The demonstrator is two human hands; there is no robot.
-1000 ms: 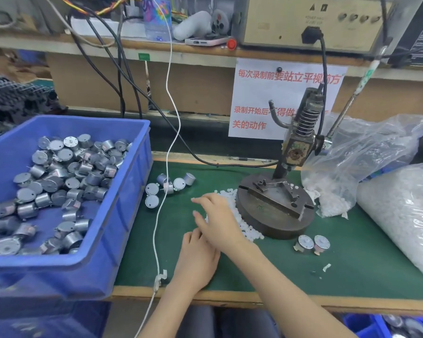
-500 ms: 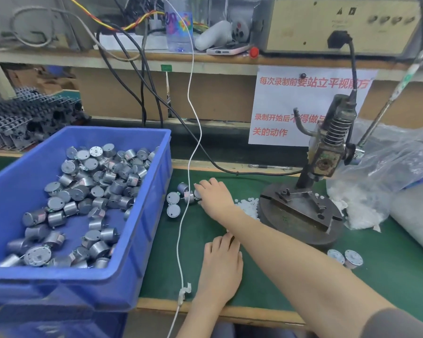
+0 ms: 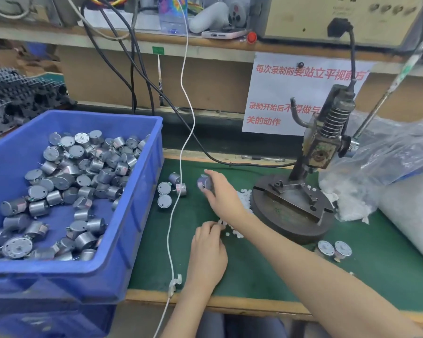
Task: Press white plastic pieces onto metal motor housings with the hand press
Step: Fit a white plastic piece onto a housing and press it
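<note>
The left hand (image 3: 208, 254) rests on the green mat (image 3: 249, 276), fingers curled, tips among small white plastic pieces (image 3: 245, 195); whether it pinches one cannot be told. Behind it, the right hand (image 3: 221, 195) pinches a motor (image 3: 204, 182), a short silver cylinder, near three loose motors (image 3: 164, 188). The hand press (image 3: 291, 211) stands right.

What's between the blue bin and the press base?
Head view: loose motors, a white cable, the right hand gripping a motor, white plastic pieces.
</note>
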